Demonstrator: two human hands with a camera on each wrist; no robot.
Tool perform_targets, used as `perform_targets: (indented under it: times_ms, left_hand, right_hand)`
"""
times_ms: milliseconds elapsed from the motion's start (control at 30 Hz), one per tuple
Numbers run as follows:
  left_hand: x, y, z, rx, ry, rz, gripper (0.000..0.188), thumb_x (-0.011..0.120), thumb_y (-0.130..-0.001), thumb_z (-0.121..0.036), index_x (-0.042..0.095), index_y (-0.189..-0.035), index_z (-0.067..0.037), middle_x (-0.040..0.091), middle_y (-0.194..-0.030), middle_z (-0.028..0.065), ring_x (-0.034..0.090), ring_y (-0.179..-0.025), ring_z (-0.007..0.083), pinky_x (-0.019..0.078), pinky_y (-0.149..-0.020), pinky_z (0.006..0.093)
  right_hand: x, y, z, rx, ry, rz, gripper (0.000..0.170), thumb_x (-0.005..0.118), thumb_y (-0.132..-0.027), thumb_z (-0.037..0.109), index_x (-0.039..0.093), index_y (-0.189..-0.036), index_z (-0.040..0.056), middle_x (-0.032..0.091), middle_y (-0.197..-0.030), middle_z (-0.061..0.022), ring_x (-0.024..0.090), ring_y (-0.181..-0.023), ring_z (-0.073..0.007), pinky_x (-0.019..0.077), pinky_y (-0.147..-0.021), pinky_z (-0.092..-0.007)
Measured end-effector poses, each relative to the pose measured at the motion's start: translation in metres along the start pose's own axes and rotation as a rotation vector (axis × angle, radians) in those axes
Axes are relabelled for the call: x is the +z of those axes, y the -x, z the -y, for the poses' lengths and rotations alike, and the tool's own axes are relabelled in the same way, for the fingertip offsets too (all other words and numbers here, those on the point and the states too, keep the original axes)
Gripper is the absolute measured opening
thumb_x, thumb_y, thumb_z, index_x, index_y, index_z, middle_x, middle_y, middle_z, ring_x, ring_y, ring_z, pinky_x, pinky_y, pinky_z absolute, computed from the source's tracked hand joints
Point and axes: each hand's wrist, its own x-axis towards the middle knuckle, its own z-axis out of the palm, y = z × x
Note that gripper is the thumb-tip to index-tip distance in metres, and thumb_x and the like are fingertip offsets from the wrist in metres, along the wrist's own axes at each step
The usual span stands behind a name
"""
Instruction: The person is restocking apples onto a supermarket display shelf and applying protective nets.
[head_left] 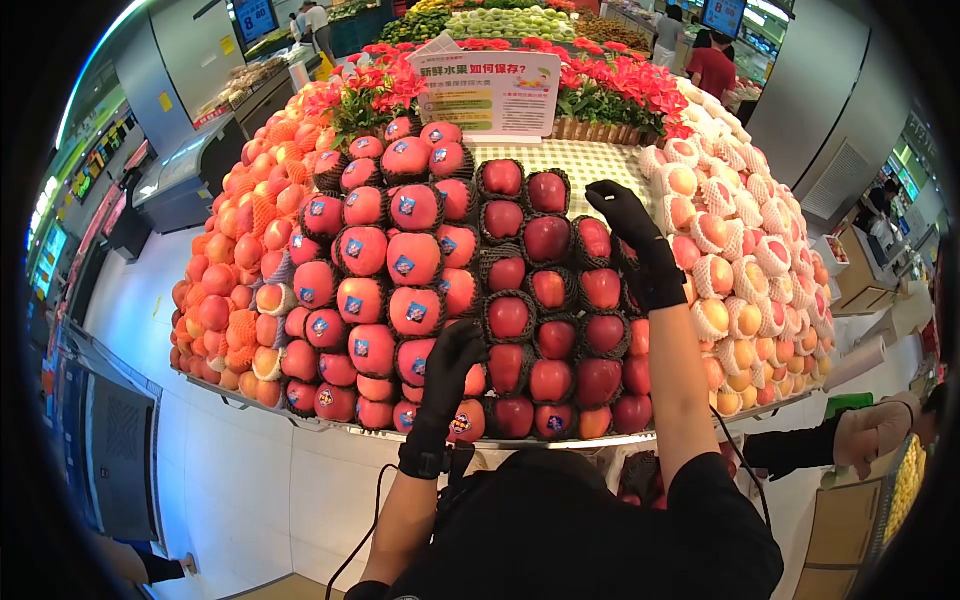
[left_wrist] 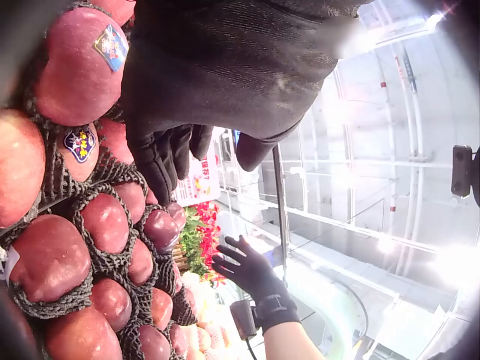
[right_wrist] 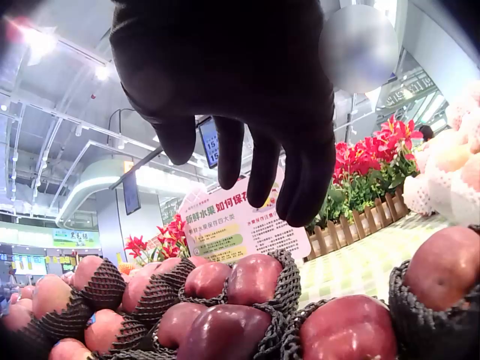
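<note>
Right hand (right_wrist: pixel 232 82): empty, fingers spread; left hand (left_wrist: pixel 225 82) empty, fingers loosely bent.
Dark-red apples (head_left: pixel 549 290): two o'clock from left hand, head view. Cup, black net (right_wrist: pixel 287 281) included; pinching probably bruises.

2 black-gloved hands (head_left: pixel 628 215), red apples (head_left: pixel 547 239), black netting (right_wrist: pixel 427 327), green checked cloth (head_left: pixel 605 163), red flowers (head_left: pixel 640 88)

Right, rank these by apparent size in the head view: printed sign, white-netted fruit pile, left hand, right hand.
1. White-netted fruit pile
2. Printed sign
3. Left hand and right hand: too alike to rank
</note>
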Motion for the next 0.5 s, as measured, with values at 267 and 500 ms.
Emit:
perform_targets:
  times_ms: [267,500]
  left_hand:
    - [0.003,-0.004,-0.016,0.02,0.02,0.06,0.035,0.056,-0.095,-0.005,0.049,-0.129,0.0,0.058,-0.118,0.0102,0.059,-0.102,0.0178,0.0524,-0.087,0.033]
    - [-0.009,-0.005,-0.012,0.044,0.016,0.078,0.032,0.054,-0.096,-0.008,0.051,-0.126,0.001,0.06,-0.115,0.0097,0.061,-0.099,0.0171,0.0504,-0.088,0.0304]
  right_hand:
    - [-0.001,0.111,0.027,0.114,-0.059,-0.028,0.033,0.064,-0.09,0.023,0.064,-0.115,0.0019,0.069,-0.106,-0.011,0.064,-0.101,-0.0185,0.0492,-0.087,-0.0315]
    - [0.011,0.188,0.047,0.158,-0.135,-0.187,0.034,0.065,-0.088,0.017,0.061,-0.119,0.0022,0.067,-0.111,-0.0107,0.063,-0.101,-0.0191,0.0499,-0.088,-0.0333]
